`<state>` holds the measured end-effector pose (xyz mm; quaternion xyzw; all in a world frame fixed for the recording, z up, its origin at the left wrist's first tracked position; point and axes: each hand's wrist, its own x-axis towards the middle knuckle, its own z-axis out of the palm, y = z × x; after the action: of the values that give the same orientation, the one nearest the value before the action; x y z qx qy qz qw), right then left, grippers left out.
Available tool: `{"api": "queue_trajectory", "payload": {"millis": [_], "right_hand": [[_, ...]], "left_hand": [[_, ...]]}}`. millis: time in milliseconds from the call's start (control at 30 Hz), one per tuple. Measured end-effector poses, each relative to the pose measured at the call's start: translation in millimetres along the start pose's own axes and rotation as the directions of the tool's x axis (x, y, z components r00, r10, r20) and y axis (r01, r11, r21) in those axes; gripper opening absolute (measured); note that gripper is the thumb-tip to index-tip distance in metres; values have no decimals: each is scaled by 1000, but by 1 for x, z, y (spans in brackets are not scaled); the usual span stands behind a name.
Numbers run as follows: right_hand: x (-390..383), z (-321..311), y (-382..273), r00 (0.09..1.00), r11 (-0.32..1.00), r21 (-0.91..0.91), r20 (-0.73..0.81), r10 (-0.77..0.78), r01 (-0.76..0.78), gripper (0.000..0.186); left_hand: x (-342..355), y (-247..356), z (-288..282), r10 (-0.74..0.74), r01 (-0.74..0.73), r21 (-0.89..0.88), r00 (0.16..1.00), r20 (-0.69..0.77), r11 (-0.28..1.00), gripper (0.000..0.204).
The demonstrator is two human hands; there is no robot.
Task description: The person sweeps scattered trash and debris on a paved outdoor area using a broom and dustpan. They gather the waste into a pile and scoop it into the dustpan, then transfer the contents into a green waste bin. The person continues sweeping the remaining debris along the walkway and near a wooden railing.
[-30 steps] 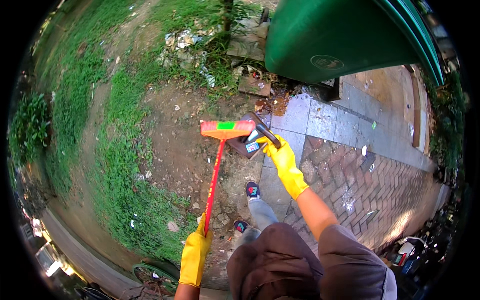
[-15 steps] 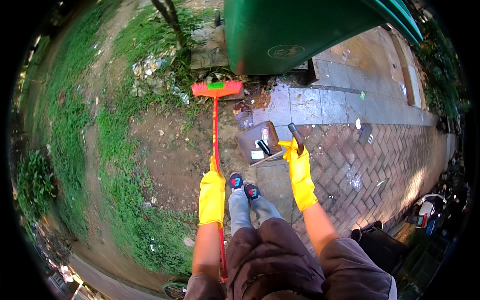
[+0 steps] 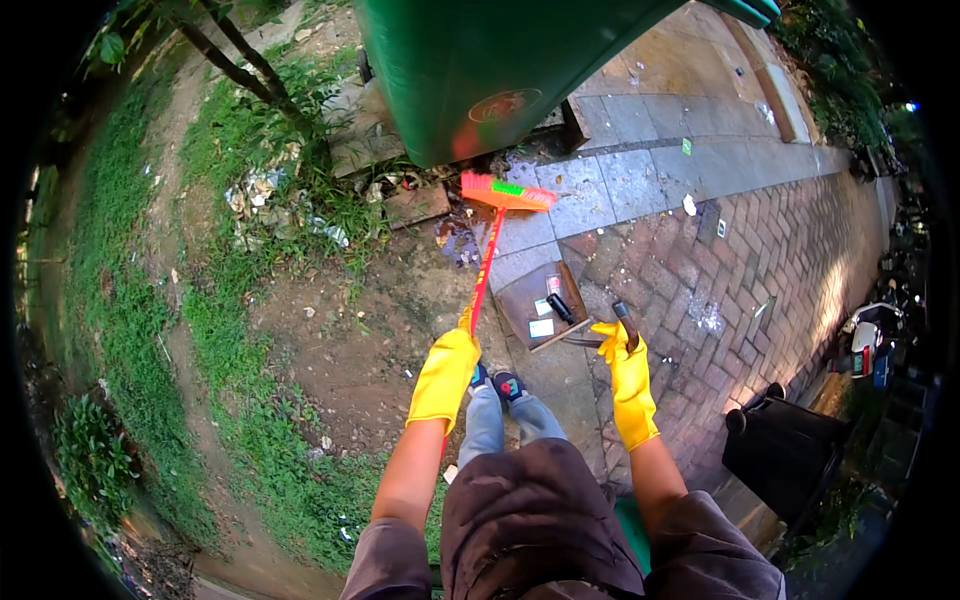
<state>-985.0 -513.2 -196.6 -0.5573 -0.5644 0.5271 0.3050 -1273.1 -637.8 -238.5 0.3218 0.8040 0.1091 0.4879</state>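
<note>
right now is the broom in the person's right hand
No, the left hand grips the broom, while the right hand holds the dustpan by its handle.

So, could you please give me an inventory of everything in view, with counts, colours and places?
broom: 1, red and orange, centre
dustpan: 1, brown, right of the broom handle
green bin: 1, green, top
wheeled bin: 1, black, lower right
slabs: several, grey, upper right
brick paving: 1 area, reddish-grey, right
grass: patches, green, left
litter: many pieces, mostly pale, scattered
rim objects: uncountable, mixed, too small
shoes: 2, dark, below centre
left hand: 1, yellow-gloved, gripping the broom
right hand: 1, yellow-gloved, holding the dustpan's handle
</note>
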Motion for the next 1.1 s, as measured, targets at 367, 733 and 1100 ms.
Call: {"api": "queue_trajectory", "payload": {"millis": [367,733,1100], "right_hand": [[-12,-10,29,991,990,-47,14,133,-133,24],[19,-6,42,956,982,-36,226,187,-184,22],[11,1,41,958,970,-39,156,242,-238,19]], "left_hand": [[-60,-38,14,-267,274,-40,955,131,961,67],[-171,-19,51,-209,345,-295,889,408,891,69],[-189,-7,37,-130,441,-421,797,590,793,73]]}}
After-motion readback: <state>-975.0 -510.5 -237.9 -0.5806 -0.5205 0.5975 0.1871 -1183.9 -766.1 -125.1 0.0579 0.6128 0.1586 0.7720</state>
